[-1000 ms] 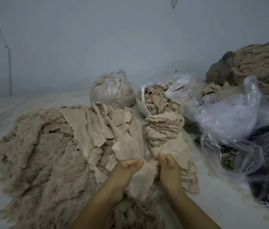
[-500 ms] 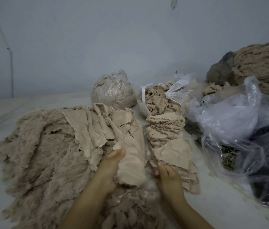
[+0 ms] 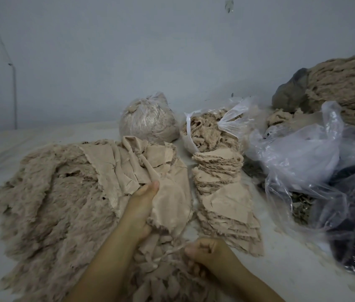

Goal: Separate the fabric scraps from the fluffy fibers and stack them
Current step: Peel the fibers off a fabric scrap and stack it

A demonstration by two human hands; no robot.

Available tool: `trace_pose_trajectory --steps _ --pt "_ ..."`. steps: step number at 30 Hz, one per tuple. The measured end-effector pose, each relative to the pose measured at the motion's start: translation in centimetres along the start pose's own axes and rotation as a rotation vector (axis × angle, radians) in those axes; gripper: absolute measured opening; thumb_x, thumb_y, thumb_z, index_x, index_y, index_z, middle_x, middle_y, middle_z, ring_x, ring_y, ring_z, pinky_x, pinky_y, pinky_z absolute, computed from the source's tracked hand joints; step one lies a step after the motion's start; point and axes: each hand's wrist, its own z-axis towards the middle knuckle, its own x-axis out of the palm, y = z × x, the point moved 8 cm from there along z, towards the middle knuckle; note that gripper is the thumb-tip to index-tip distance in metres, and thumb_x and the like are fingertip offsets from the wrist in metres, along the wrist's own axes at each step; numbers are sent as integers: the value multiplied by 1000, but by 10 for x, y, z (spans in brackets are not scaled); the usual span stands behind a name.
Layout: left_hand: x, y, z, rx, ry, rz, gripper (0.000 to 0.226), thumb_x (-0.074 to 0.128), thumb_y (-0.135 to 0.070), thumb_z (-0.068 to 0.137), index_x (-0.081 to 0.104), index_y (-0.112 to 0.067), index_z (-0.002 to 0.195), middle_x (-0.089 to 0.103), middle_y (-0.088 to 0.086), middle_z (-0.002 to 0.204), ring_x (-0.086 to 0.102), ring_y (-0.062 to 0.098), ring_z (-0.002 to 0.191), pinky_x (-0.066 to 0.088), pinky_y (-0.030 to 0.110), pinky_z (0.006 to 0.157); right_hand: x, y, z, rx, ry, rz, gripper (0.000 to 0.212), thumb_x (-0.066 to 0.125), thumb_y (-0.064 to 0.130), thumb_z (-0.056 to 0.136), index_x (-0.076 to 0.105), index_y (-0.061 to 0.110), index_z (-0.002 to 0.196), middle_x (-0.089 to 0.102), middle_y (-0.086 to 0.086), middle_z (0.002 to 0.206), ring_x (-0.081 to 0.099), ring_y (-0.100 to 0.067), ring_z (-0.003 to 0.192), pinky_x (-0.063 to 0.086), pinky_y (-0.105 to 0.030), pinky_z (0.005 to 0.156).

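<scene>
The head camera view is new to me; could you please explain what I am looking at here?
There is no machine: a camera worn on a person's head looks down at their bare hands. The left hand grips a beige fabric scrap; the right hand is closed on a thin strip from the loose scraps below. To the left lies a fluffy fiber pile, to the right a stack of sorted scraps. Behind are a tied bag, an open bag of fibers and crumpled clear plastic bags.

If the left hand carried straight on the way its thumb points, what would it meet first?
Probably the crumpled fabric scraps heaped on the fluffy pile just beyond the left hand, which already has a grip on one scrap. The tied bag sits further back; depth is uncertain.
</scene>
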Motion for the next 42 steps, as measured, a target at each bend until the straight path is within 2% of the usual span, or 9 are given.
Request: trace_pose_trajectory --steps 3,9,12,17,21,25,28,33,42 --pt "14 18 -2 -53 56 204 28 57 -25 93 63 -7 114 70 15 106 68 28 95 54 40 85 -9 15 9 -62 -92 211 37 57 41 88 69 9 100 72 -7 85 67 -18 75 51 -28 64" --pt "45 22 2 57 132 329 11 60 -17 91 65 -11 82 69 5 75 63 12 62 49 22 55 -57 61 21 -279 -423 285 9 70 18 83 67 9 85 73 -4 74 66 -13 63 51 -22 53" --pt "38 -2 11 245 46 554 10 59 -11 92 58 -14 82 56 -1 66 46 5 48 37 17 46 -104 80 22 -301 -659 112 6 67 16 87 68 11 84 69 7 64 60 -7 59 47 -16 53" --pt "1 -28 10 467 -165 884 12 62 -11 87 58 -16 78 53 -6 68 49 5 62 40 17 61 -135 93 14 -217 -905 -581 30 64 21 86 60 13 115 58 -4 108 54 -22 104 43 -34 89" --pt "-24 -37 -3 594 -347 1026 12 65 -15 84 55 -17 78 54 -4 74 50 6 67 40 20 60 -66 78 21 -384 -601 -411 12 63 14 88 63 26 85 62 11 80 57 5 75 41 -6 67" --pt "-49 -52 -25 725 -607 945 26 69 -22 82 48 -19 96 47 0 101 45 2 72 34 17 58 -5 45 43 -244 -283 -255 14 62 13 90 65 26 84 64 3 74 61 -6 71 53 -21 71" --pt "-86 -48 -19 503 -760 650 57 68 -28 84 37 -11 128 37 14 130 49 22 99 41 28 77 20 40 52 -198 -197 -157 14 58 9 93 64 19 85 65 -2 71 62 -9 63 55 -28 64" --pt "-102 -30 4 182 -498 -19 7 58 -10 92 55 -6 96 54 8 66 52 6 36 44 17 36 49 43 58 -96 -106 36 16 55 14 96 64 6 87 64 -5 69 56 -6 51 47 -19 50" --pt "-45 -14 -21 221 163 285 11 60 -14 84 64 -4 83 60 6 64 53 9 50 45 19 45 88 68 68 94 84 488 40 60 44 87 75 7 89 70 -15 79 66 -26 63 55 -32 55"
